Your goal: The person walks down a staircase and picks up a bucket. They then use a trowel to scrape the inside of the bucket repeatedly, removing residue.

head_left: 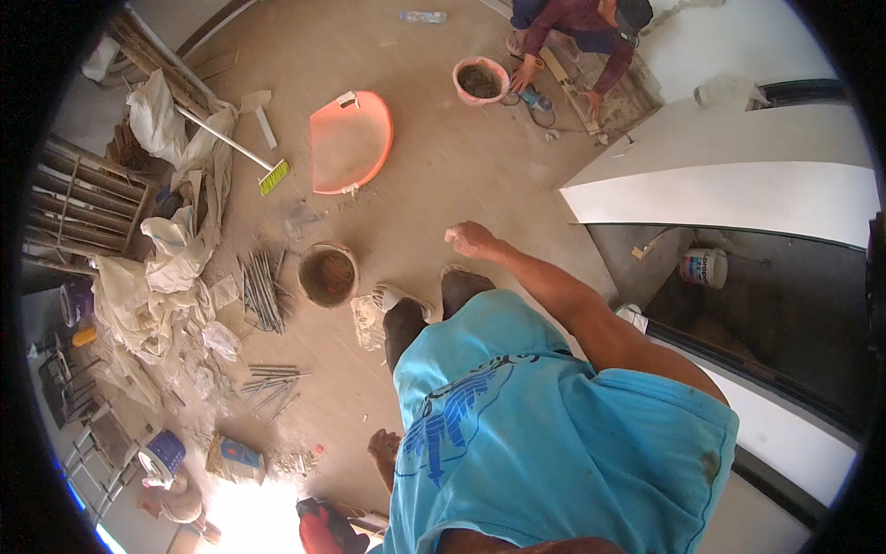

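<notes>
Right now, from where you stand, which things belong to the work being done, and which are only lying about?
Probably in the work:
pale board, at the co-worker's hand
blue power tool, also near the co-worker
bucket of grey mix, beside them
perhaps the nearer bucket

Probably just lying about:
broom
plastic bottle
grey rods
pale sacks

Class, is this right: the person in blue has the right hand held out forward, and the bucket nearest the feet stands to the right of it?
Not quite: the bucket stands to the left of the right hand, as the head view shows. The hand is indeed held out forward.
</notes>
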`<control>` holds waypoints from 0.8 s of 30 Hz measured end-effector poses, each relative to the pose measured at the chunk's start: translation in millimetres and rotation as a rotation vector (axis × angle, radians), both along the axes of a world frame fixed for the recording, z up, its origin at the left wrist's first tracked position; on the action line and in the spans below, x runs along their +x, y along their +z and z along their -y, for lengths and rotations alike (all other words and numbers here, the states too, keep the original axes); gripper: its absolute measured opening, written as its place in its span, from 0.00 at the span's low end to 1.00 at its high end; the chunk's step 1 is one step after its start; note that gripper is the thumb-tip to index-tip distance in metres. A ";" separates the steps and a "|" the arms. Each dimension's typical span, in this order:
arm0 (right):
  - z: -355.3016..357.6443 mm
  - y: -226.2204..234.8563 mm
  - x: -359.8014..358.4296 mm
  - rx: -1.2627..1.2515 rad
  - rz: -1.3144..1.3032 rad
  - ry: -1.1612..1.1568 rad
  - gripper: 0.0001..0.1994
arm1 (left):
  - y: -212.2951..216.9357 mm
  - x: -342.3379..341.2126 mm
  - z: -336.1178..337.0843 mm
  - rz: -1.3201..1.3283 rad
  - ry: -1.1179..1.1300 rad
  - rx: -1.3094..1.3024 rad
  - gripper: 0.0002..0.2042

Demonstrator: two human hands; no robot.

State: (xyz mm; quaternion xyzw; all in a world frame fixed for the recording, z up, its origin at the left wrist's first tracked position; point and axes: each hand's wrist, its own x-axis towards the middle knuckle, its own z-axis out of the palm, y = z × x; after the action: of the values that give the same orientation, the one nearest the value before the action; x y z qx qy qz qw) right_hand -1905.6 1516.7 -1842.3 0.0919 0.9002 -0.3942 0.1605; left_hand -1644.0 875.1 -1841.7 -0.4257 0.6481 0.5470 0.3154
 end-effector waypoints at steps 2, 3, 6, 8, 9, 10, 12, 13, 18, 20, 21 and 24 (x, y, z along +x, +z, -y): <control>23.3 -3.5 -7.3 0.004 0.005 0.014 0.13 | 3.3 -67.8 4.6 -0.033 -0.061 -0.037 0.18; 32.2 -0.8 -13.3 0.004 -0.014 0.012 0.13 | 17.5 -111.5 -3.2 -0.047 -0.090 -0.054 0.17; 65.5 10.7 -43.2 0.025 -0.095 0.037 0.13 | 56.9 -200.1 -2.0 -0.102 -0.116 -0.153 0.16; 78.2 17.3 -63.6 0.019 -0.133 0.079 0.13 | 81.4 -253.3 -6.4 -0.118 -0.128 -0.223 0.15; 87.9 17.9 -76.0 -0.014 -0.123 0.112 0.13 | 88.1 -264.0 -5.0 -0.126 -0.131 -0.241 0.15; 97.0 16.1 -86.3 -0.046 -0.110 0.145 0.12 | 91.1 -272.6 -1.6 -0.132 -0.135 -0.258 0.16; 117.1 9.6 -105.3 -0.052 -0.084 0.244 0.11 | 93.7 -287.1 7.0 -0.146 -0.138 -0.266 0.16; 123.1 6.2 -109.1 -0.022 -0.034 0.322 0.12 | 93.6 -290.3 7.3 -0.138 -0.144 -0.270 0.17; 141.0 -10.5 -122.8 0.133 -0.108 0.592 0.12 | 84.8 -314.0 -24.3 -0.084 -0.171 -0.236 0.18; 136.0 -4.0 -133.8 0.170 -0.081 0.671 0.13 | 63.6 -306.3 -40.7 -0.049 -0.155 -0.193 0.18; 135.6 -2.5 -131.4 0.178 -0.043 0.726 0.14 | 56.1 -297.2 -48.7 -0.026 -0.146 -0.181 0.19; 126.3 -8.0 -124.6 0.156 -0.020 0.753 0.16 | 46.8 -294.2 -78.6 -0.019 -0.147 -0.146 0.20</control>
State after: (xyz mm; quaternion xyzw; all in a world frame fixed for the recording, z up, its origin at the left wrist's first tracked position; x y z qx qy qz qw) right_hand -2030.2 1390.5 -1850.2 -0.2371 0.8997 -0.2388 0.2779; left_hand -1938.1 953.6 -1794.9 -0.3935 0.7187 0.4778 0.3167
